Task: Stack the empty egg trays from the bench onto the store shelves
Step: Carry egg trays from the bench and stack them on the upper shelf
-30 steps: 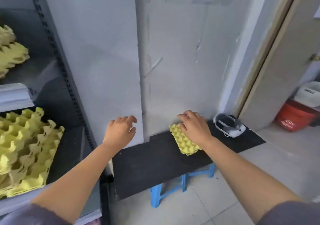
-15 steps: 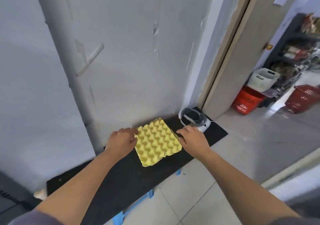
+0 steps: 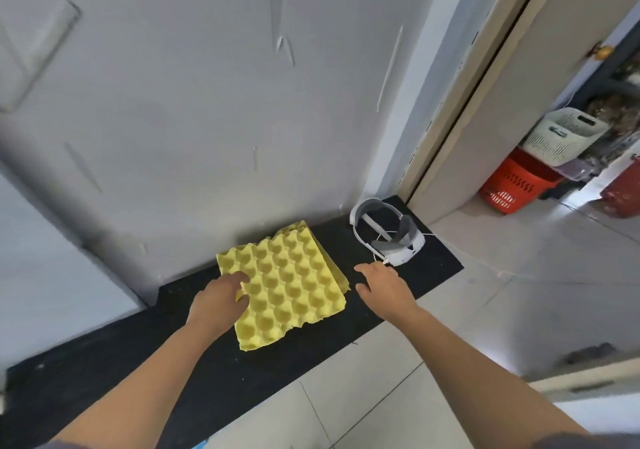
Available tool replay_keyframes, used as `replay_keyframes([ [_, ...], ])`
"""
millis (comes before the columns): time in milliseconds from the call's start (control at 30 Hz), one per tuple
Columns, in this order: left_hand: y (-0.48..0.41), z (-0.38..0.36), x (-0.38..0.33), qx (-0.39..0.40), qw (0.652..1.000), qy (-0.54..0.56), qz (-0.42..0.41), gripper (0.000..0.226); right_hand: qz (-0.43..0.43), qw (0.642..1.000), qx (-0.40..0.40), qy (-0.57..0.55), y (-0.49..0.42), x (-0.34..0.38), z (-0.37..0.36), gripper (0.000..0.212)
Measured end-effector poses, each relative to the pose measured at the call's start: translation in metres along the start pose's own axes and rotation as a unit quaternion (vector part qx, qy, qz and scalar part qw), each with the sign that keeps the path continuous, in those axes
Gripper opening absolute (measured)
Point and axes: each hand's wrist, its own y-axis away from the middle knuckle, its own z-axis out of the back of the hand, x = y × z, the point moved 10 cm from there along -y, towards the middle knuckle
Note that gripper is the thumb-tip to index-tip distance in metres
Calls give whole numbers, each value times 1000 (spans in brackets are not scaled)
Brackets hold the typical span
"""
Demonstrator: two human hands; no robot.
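The egg trays (image 3: 284, 286), yellow moulded pulp with the cups facing up, lie flat in the middle of the frame on the black bench (image 3: 138, 362), their far edge close to the grey wall (image 3: 207, 119). A second edge peeks out along the right side, so this looks like a thin nested stack, not a single sheet. It sits skewed to the bench edge, one corner pointing toward the bottom of the frame.

The left hand (image 3: 218, 305) is at the stack's left edge, its fingers (image 3: 242, 279) bent over the rim onto the outermost cups. The thumb is hidden, so I cannot tell whether it reaches underneath. The right hand (image 3: 384, 289) hangs just beside the stack's right edge, fingers loosely spread, holding nothing and not touching the trays. One hand on each side fits a two-handed lift. That would suit a wide, floppy sheet that could sag or shed its lower tray if it were raised from one edge only.

A white headset (image 3: 388, 237) with its cable rests on the bench just beyond the right hand. At the right of the frame, past a door frame, a white basket (image 3: 564, 135) sits on a red basket (image 3: 516, 189) on the tiled floor. The shelves are out of view.
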Motion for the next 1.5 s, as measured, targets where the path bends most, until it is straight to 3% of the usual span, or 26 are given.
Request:
replay_keyframes([
  [333,-74,-96,49,17,994,-1,107,55,-12,996,66,-54,-103,-37,-106,41],
  [433,-88,-133,94,2,975,78,207,69,-53,991,84,-91,-131,-52,-150,41],
  [533,-92,-173,130,4,934,214,285,72,-99,978,102,-150,-152,-64,-195,41],
  [600,-93,-195,138,25,909,291,297,66,-128,962,119,-211,-156,-61,-220,46],
  [700,-91,-201,139,15,908,319,273,64,-154,944,102,-273,-151,-58,-231,43],
  [1000,-68,-87,94,-41,914,347,207,73,-140,937,18,-320,-109,-31,-115,35],
  [1267,-21,70,21,-175,938,280,103,52,-60,942,-87,-318,-53,11,38,38],
  [1500,43,163,-28,-257,922,280,68,48,15,916,-210,-340,2,32,145,40],
])
